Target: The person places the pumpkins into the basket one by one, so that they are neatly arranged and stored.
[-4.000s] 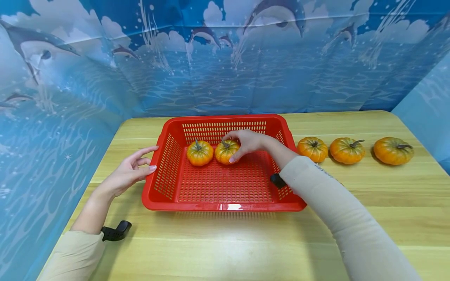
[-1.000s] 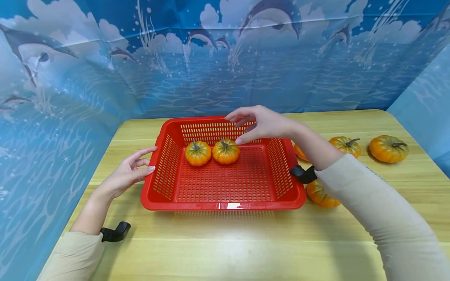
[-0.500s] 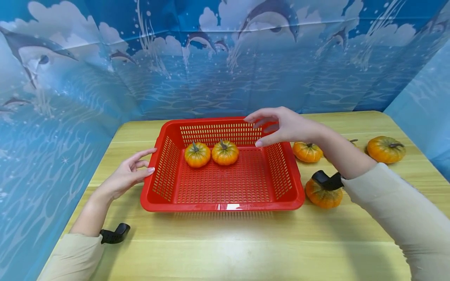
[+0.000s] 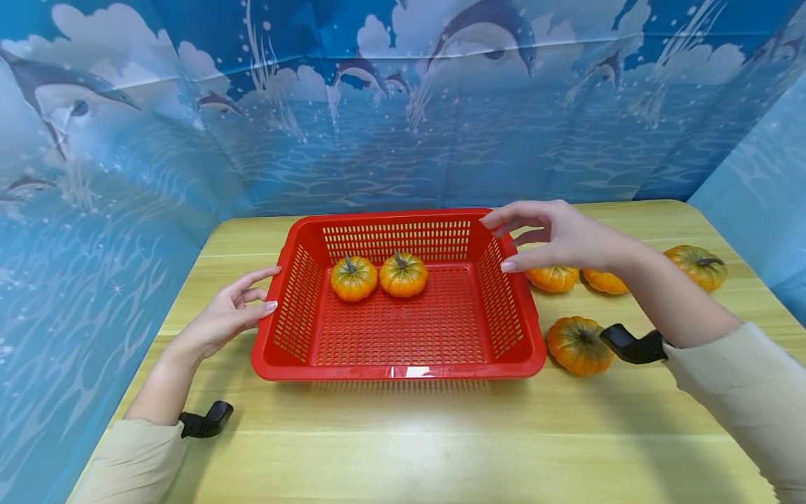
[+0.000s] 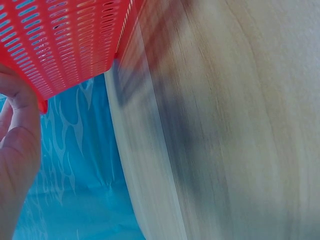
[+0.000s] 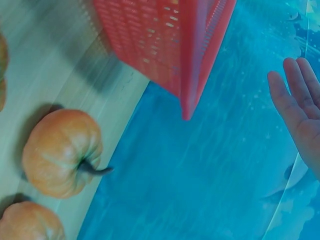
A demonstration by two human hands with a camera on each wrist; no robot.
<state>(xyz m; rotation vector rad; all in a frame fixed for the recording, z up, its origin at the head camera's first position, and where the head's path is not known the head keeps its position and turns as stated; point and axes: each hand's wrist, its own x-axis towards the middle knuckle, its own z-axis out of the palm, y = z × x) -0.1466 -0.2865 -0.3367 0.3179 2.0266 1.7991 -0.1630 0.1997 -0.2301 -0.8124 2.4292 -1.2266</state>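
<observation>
A red perforated basket (image 4: 399,372) holds two orange pumpkins (image 4: 354,278) (image 4: 404,274) side by side toward its back left. Fingertips and thumb of my left hand (image 4: 222,315) touch the basket's left rim, index and thumb spread apart; in the left wrist view this hand (image 5: 19,145) is beside the basket wall (image 5: 60,47). My right hand (image 4: 560,234) hovers over the back right corner, fingers loosely bent and apart, nothing held. In the right wrist view the hand (image 6: 300,110) shows empty, away from the basket (image 6: 145,37) and a stemmed pumpkin (image 6: 62,152).
Right of the basket, on the wooden table (image 4: 403,448), are a front pumpkin (image 4: 579,345) and a back row of pumpkins (image 4: 553,279) (image 4: 604,281) (image 4: 696,266), partly covered by my right hand and forearm. A blue dolphin-print cloth (image 4: 378,161) hangs behind.
My right hand has let go of the second pumpkin in the basket, lifted, and moved right to the basket's back right corner. The left hand has stayed at the rim.
</observation>
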